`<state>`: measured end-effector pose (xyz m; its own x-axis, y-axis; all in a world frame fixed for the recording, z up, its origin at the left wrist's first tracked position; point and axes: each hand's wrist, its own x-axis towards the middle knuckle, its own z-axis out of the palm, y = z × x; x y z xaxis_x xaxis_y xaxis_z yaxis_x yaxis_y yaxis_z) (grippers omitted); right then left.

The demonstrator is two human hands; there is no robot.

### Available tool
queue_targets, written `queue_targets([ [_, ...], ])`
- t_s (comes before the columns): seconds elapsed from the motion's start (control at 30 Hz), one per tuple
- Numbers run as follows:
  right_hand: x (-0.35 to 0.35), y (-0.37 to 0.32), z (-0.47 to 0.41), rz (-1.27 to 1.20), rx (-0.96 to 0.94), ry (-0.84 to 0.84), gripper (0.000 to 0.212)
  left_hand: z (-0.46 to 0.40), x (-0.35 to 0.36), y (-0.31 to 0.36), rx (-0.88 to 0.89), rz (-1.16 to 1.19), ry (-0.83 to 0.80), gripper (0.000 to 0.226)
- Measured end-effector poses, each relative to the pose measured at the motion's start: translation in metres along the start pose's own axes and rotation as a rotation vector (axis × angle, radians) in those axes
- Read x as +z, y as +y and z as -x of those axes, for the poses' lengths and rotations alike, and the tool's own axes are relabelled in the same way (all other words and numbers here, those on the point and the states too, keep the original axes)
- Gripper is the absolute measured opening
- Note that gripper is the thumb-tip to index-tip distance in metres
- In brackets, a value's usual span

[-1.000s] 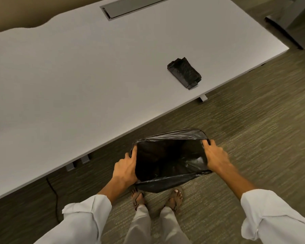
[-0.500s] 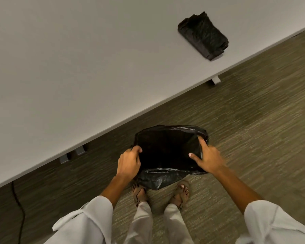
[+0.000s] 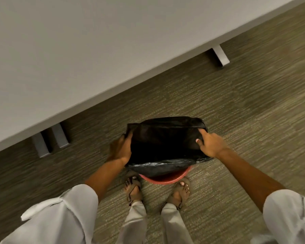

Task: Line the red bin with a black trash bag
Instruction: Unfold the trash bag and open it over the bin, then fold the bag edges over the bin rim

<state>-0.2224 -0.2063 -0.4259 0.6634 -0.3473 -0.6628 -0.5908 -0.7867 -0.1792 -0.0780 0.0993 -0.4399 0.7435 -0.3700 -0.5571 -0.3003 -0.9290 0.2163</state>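
A black trash bag is spread open over the red bin, which stands on the carpet just in front of my feet. Only a curved strip of the bin's red rim shows below the bag's near edge; the rest is hidden. My left hand grips the bag's left edge, a bit blurred. My right hand holds the right edge, thumb inside the opening and forefinger stretched along the far corner.
A white table fills the upper left, its edge running diagonally above the bin. Grey table feet stand left of the bin and another foot at the upper right. My sandalled feet flank the bin's near side.
The view has tilted down, so the folded bags on the table have left the frame. Both hands have lowered the bag edges, and the bin's red rim now shows.
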Motion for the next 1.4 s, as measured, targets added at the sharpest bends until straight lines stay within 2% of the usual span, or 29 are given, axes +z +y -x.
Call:
queue_targets([
  [0.07, 0.002, 0.006, -0.014, 0.015, 0.017, -0.013, 0.060, -0.013, 0.010, -0.005, 0.043, -0.016, 0.022, 0.055],
  [0.17, 0.007, 0.012, -0.035, 0.034, 0.049, -0.055, 0.059, -0.036, 0.020, -0.008, 0.087, -0.226, -0.020, 0.063],
  [0.27, 0.013, 0.016, -0.056, 0.047, 0.052, -0.083, 0.043, -0.060, 0.027, -0.009, 0.051, -0.332, -0.066, 0.066],
  [0.37, 0.021, 0.017, -0.076, 0.075, 0.038, -0.128, 0.025, -0.081, 0.036, -0.013, -0.026, -0.292, -0.092, 0.061],
  [0.57, 0.040, 0.020, -0.113, 0.103, 0.032, -0.177, 0.048, -0.123, 0.054, -0.024, -0.122, -0.280, -0.185, 0.055],
  [0.7, 0.048, 0.027, -0.121, 0.072, 0.048, -0.252, 0.050, -0.131, 0.060, -0.033, -0.023, -0.397, -0.296, 0.060],
  [0.87, 0.065, 0.033, -0.103, -0.038, 0.048, -0.330, 0.054, -0.118, 0.079, -0.044, -0.017, -0.236, -0.396, 0.065],
  [0.93, 0.074, 0.037, -0.092, -0.107, 0.055, -0.353, 0.052, -0.108, 0.087, -0.047, -0.061, -0.141, -0.427, 0.060],
  [1.07, 0.095, 0.047, -0.070, -0.272, 0.028, -0.360, 0.066, -0.086, 0.098, -0.055, -0.127, 0.051, -0.443, 0.059],
  [1.17, 0.115, 0.051, -0.047, -0.402, 0.049, -0.373, 0.078, -0.063, 0.108, -0.065, -0.121, 0.283, -0.418, 0.060],
  [1.3, 0.151, 0.052, -0.018, -0.514, 0.073, -0.308, 0.072, -0.023, 0.133, -0.074, -0.186, 0.580, -0.365, 0.058],
  [1.4, 0.179, 0.047, 0.000, -0.664, 0.122, -0.209, 0.069, -0.003, 0.153, -0.075, -0.312, 0.792, -0.395, 0.071],
])
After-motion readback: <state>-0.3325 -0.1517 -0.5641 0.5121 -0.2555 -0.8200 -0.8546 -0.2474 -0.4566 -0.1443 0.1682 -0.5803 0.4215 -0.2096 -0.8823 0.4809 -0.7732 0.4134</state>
